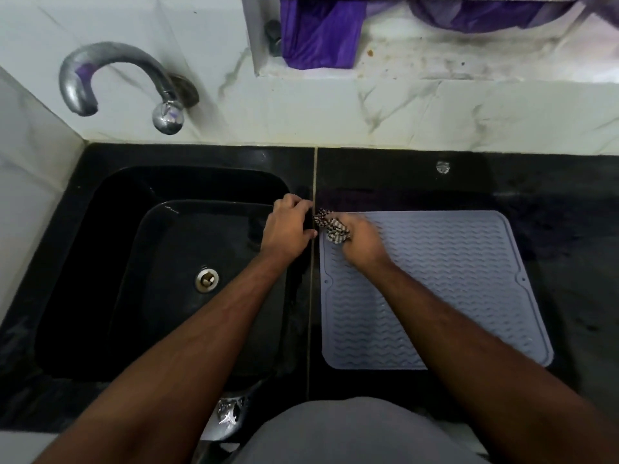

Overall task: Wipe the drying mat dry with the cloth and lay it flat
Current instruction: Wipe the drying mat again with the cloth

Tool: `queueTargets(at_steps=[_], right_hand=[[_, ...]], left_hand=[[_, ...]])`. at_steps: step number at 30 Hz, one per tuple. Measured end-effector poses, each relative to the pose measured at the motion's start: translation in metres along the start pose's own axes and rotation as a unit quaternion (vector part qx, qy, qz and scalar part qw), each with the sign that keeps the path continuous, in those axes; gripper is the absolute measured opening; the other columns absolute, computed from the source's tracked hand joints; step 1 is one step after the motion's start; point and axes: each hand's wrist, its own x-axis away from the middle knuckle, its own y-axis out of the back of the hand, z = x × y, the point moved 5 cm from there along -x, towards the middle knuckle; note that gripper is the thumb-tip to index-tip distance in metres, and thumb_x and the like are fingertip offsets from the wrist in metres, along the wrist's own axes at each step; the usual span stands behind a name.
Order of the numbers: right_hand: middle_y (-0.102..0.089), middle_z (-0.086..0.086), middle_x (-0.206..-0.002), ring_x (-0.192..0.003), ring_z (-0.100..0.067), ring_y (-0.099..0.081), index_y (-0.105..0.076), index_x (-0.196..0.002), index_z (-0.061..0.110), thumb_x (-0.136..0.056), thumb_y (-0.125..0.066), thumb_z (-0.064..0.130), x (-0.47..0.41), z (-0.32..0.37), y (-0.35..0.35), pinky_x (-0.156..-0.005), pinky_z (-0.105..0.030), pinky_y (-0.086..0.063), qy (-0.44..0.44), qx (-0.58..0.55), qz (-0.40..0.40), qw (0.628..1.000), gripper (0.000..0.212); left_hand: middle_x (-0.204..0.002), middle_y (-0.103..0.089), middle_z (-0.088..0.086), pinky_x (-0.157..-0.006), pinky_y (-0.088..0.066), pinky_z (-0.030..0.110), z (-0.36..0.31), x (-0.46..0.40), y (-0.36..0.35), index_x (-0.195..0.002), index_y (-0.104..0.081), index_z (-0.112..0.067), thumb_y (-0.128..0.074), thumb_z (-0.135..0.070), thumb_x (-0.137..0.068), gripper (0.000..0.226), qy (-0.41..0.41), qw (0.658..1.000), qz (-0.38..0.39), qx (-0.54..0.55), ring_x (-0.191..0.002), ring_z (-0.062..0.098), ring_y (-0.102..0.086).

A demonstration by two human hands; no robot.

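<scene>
**Cloth at the far left corner of the drying mat**

We are looking down at a grey drying mat (435, 289) with a wavy ribbed surface, lying flat on the black table (552, 202) just to the right of the black sink (100, 262). Its left edge is running close beside the pale seam (313, 296) that divides the table.

We are holding a bunched checked cloth (333, 227) in our right hand (363, 244), with the fingers curled round it and clamped on it, and we are pressing it onto the mat's far left corner. Part of the cloth is sticking out past the hand toward the seam.

Our left hand (288, 229) is sitting just beside the right one, over the sink's right rim at the seam. Its fingers are bent and drawn together near the mat's corner and the cloth, but we cannot tell whether they are pinching either of them.

Both forearms are reaching in from the bottom of the view, the right one crossing over the mat's near edge.

Beyond the sink, a curved metal tap (110, 78) is projecting from the white marble-patterned wall (335, 108). Higher up, purple fabric (318, 31) is hanging in a recess. A metal drain (207, 279) is showing in the sink's floor.
</scene>
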Motion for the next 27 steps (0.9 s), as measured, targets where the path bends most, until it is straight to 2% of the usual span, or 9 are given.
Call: queueTargets(at_steps=[3,7,9,11,13,18,21,24,27], right_hand=[[-0.068,0.000,-0.125,-0.115,-0.017,-0.057,-0.066,-0.130,0.023,-0.084,-0.061,-0.002,0.001,-0.004,-0.002,-0.105,-0.036,-0.045,0.019,-0.012,0.029,0.999,0.053],[-0.074,0.010,-0.109,-0.106,-0.001,-0.065,-0.072,-0.117,0.024,-0.087,-0.064,0.002,-0.004,-0.015,0.005,-0.100,-0.032,-0.052,-0.021,-0.125,0.034,0.991,0.038],[-0.074,0.011,-0.108,-0.104,0.001,-0.066,-0.072,-0.117,0.024,-0.090,-0.066,0.006,-0.005,-0.016,0.009,-0.098,-0.031,-0.053,-0.044,-0.151,0.024,0.987,0.033],[-0.074,0.012,-0.109,-0.105,0.002,-0.065,-0.071,-0.118,0.025,-0.090,-0.066,0.005,-0.003,-0.013,0.008,-0.099,-0.031,-0.052,-0.039,-0.148,0.033,0.988,0.035],[-0.071,0.012,-0.114,-0.109,0.000,-0.062,-0.069,-0.122,0.029,-0.089,-0.064,0.003,0.001,-0.011,0.005,-0.102,-0.033,-0.050,-0.023,-0.111,0.046,0.993,0.042],[-0.058,0.001,-0.139,-0.128,-0.015,-0.048,-0.058,-0.139,0.031,-0.086,-0.061,-0.004,0.006,0.007,0.008,-0.110,-0.027,-0.034,0.006,0.030,0.073,0.997,0.063],[-0.046,-0.002,-0.152,-0.140,-0.021,-0.040,-0.047,-0.148,0.027,-0.089,-0.060,-0.002,0.006,0.020,0.005,-0.117,-0.036,-0.030,0.017,0.142,0.115,0.983,0.066],[-0.049,-0.001,-0.152,-0.141,-0.021,-0.042,-0.054,-0.143,0.023,-0.088,-0.063,0.000,0.010,0.029,0.000,-0.116,-0.036,-0.030,0.073,0.211,0.097,0.970,0.060],[-0.061,-0.008,-0.141,-0.130,-0.027,-0.055,-0.067,-0.129,0.014,-0.082,-0.070,0.006,0.022,0.034,-0.011,-0.112,-0.038,-0.039,0.120,0.247,0.114,0.955,0.048]], left_hand=[[-0.141,-0.040,0.008,-0.103,-0.042,0.047,-0.004,-0.011,-0.006,-0.140,-0.048,-0.021,-0.083,-0.030,-0.074,0.075,0.015,1.000,0.000,-0.009,-0.126,0.030,-0.040],[-0.156,-0.021,0.007,-0.109,-0.032,0.052,-0.005,-0.023,-0.011,-0.139,-0.045,-0.025,-0.083,-0.029,-0.070,0.079,0.053,0.998,-0.004,0.017,-0.136,0.034,-0.028],[-0.155,-0.020,0.007,-0.108,-0.030,0.052,-0.001,-0.029,-0.012,-0.130,-0.050,-0.027,-0.085,-0.030,-0.070,0.070,0.079,0.996,-0.004,0.035,-0.136,0.034,-0.028],[-0.147,-0.029,0.007,-0.105,-0.032,0.048,0.006,-0.032,-0.010,-0.119,-0.058,-0.028,-0.082,-0.031,-0.075,0.051,0.101,0.994,-0.016,0.040,-0.132,0.033,-0.032],[-0.136,-0.037,0.005,-0.101,-0.034,0.045,0.012,-0.034,-0.007,-0.109,-0.063,-0.028,-0.082,-0.034,-0.077,0.038,0.105,0.994,-0.028,0.029,-0.125,0.029,-0.038],[-0.123,-0.040,0.003,-0.093,-0.035,0.040,0.009,-0.038,-0.005,-0.093,-0.062,-0.030,-0.082,-0.035,-0.075,0.027,0.089,0.995,-0.034,0.012,-0.115,0.026,-0.041],[-0.122,-0.042,0.005,-0.093,-0.036,0.041,0.006,-0.043,-0.003,-0.089,-0.062,-0.030,-0.082,-0.029,-0.076,0.023,0.091,0.996,-0.014,-0.001,-0.115,0.027,-0.042],[-0.119,-0.046,0.005,-0.094,-0.037,0.042,0.000,-0.049,0.001,-0.077,-0.058,-0.030,-0.081,-0.028,-0.075,0.024,0.087,0.996,-0.007,-0.029,-0.114,0.029,-0.044],[-0.117,-0.048,0.004,-0.095,-0.038,0.041,-0.008,-0.052,0.001,-0.066,-0.052,-0.028,-0.085,-0.031,-0.074,0.034,0.083,0.995,-0.006,-0.058,-0.114,0.028,-0.046]])
